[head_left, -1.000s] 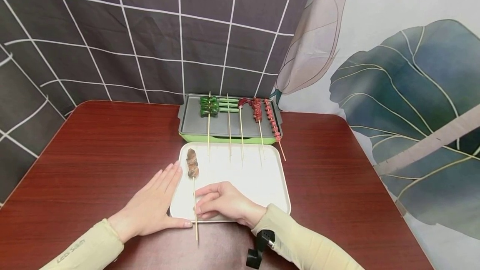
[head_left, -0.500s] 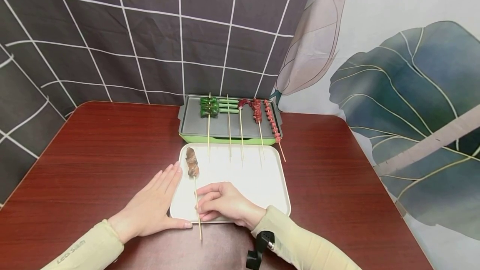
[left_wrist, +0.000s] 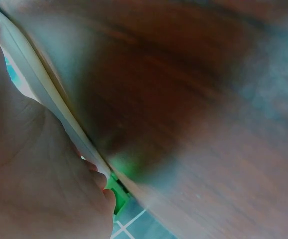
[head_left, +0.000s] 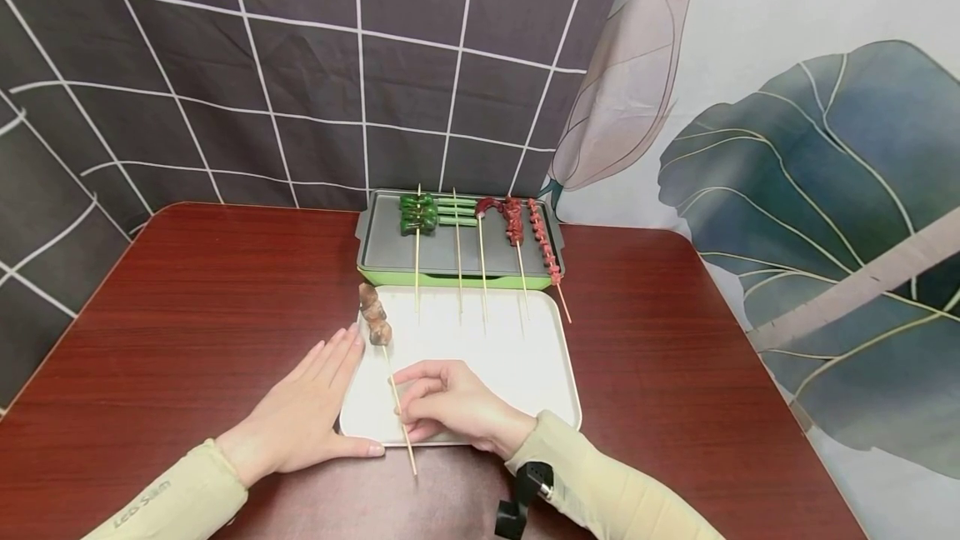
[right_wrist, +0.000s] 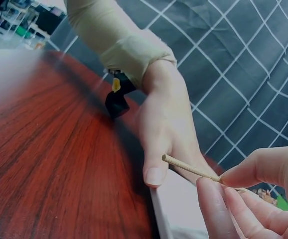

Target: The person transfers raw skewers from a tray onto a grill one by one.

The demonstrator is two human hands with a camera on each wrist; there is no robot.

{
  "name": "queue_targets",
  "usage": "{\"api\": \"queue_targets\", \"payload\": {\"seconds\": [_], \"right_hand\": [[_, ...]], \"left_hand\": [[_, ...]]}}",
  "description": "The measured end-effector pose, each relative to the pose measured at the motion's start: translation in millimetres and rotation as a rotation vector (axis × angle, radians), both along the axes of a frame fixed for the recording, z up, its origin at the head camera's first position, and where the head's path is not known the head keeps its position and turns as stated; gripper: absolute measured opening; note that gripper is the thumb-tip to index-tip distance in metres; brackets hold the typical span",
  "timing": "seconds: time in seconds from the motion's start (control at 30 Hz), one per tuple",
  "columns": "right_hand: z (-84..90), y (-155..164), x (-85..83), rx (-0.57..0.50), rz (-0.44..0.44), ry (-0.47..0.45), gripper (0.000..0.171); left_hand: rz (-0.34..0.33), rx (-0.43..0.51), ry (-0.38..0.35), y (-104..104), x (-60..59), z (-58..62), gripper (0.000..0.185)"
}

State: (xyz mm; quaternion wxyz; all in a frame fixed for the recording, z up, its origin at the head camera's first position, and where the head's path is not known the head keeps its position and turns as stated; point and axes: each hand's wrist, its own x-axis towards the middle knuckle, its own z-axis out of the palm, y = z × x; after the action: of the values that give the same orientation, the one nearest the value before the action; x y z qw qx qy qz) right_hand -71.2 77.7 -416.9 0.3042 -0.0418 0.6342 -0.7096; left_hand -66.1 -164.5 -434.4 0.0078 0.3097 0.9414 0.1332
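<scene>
Since the earlier frame, the meat skewer (head_left: 384, 357) had swung: its meat end had shifted left and up to the white tray's far-left corner, and its bare end had slid right, past the near rim.

From the head view, the right hand (head_left: 450, 407) pinched the stick between curled fingers and thumb over the near part of the white tray (head_left: 525, 357). The left hand (head_left: 300, 415) lay flat with straight fingers on the table (head_left: 187, 290), against the tray's left edge, its thumb along the near rim. One skewer was in hand. Five more lay across the green-rimmed grill pan (head_left: 390, 252) behind: two green ones, three reddish ones, their sticks overhanging the pan's near edge onto the white tray. The rightmost stick ran out past the pan's right corner. The two trays sat almost touching. Bare table lay open on both sides, wider to the left.

From the left wrist view, mostly blurred, the palm (left_wrist: 29, 174) sat beside the tray's pale rim (left_wrist: 44, 94), with wood stretching away to the right.

From the right wrist view, the fingertips (right_wrist: 243, 174) gripped the stick (right_wrist: 189, 168) near its bare end, which jutted out over the left thumb (right_wrist: 154, 174) at the tray's corner.
</scene>
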Motion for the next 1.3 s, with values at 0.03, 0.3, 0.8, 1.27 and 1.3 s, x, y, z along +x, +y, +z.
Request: {"api": "queue_targets", "payload": {"seconds": [0.03, 0.3, 0.8, 1.27, 1.3], "right_hand": [[1.0, 0.2, -0.3, 0.002, 0.003, 0.007, 0.044], [13.7, 3.1, -3.9, 0.030, 0.033, 0.078, 0.045], [48.6, 6.8, -28.0, 0.052, 0.020, 0.214, 0.051], [74.5, -5.8, -62.5, 0.027, -0.077, 0.283, 0.049], [76.1, -6.7, -66.0, 0.025, -0.083, 0.287, 0.049]], "left_hand": [[-0.001, 0.001, 0.000, 0.0, 0.0, 0.1, 0.127], [-0.002, 0.004, 0.004, 0.3, -0.1, 0.8, 0.128], [-0.003, 0.006, 0.008, -0.1, 0.0, -0.4, 0.128], [-0.005, 0.005, -0.002, 0.1, -0.6, 1.3, 0.128], [-0.005, 0.004, -0.003, 0.1, -0.6, 1.4, 0.128]]}}
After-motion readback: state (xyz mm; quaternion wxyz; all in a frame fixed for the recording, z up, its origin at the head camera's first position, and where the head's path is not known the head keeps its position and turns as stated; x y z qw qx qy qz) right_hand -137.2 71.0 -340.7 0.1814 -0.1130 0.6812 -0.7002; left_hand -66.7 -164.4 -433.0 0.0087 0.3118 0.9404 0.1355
